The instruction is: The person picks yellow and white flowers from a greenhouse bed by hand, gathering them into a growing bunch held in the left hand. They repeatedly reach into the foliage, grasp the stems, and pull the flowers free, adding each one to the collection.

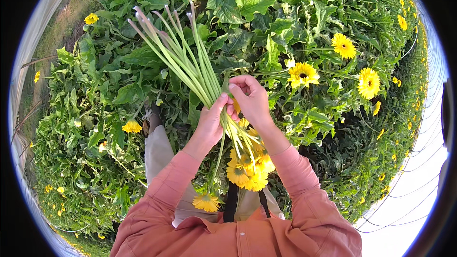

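Observation:
My left hand (211, 123) is closed around a bunch of long green flower stems (194, 67), about midway along them. Their pale, purplish cut ends fan out to the upper left. Yellow gerbera heads (250, 173) hang from the bunch toward my body, blooms downward. One more gerbera head (206, 202) dangles apart at the lower left on its own bent stem. Beside the bunch, my right hand (252, 103) has curled fingers, thumb and forefinger close together by a narrow green piece near the stems. Whether those fingertips grip it is unclear.
Dense gerbera foliage (242, 43) surrounds me, with open yellow gerberas (303, 75) standing to the right. My trouser leg (159, 153) and shoe are among the leaves. Dark straps (231, 201) hang at my front. Plastic sheeting (21, 78) borders the left side.

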The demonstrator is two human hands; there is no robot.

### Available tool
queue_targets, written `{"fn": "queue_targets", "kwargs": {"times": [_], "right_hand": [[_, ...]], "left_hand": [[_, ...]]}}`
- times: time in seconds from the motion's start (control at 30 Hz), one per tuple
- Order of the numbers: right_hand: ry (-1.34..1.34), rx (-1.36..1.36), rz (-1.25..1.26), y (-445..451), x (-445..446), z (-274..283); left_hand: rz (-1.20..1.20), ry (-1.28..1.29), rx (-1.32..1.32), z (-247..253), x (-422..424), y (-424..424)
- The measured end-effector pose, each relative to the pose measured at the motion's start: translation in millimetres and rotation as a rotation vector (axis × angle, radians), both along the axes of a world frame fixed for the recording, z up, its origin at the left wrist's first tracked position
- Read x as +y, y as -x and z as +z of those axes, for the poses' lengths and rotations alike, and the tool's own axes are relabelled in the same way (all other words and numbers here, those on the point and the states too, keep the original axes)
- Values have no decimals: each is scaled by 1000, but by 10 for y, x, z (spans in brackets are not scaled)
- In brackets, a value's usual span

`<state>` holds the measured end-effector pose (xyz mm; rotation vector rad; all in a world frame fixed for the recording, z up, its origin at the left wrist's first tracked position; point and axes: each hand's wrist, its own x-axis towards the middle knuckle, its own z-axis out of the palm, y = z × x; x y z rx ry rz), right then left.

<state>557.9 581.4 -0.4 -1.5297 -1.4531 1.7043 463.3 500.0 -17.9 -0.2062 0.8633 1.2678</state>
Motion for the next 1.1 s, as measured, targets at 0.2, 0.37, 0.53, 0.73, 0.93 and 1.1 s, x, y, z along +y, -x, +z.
{"fn": "queue_targets", "kwargs": {"times": [0.2, 0.37, 0.53, 0.73, 0.93, 1.1], "right_hand": [[61, 71, -524, -807, -28, -308], [70, 244, -564, -962, 290, -512], [139, 261, -494, -945, 390, -684], [281, 177, -74, -739, 202, -655], [402, 230, -52, -673, 49, -861], [661, 207, -253, -613, 210, -1300]], "left_hand": [[42, 87, 49, -24, 76, -160], [1, 128, 42, -177, 82, -267], [2, 141, 59, -239, 82, -315], [9, 229, 71, -397, 125, -351], [-196, 223, 92, -538, 127, -310], [-276, 339, 137, -570, 83, -325]]}}
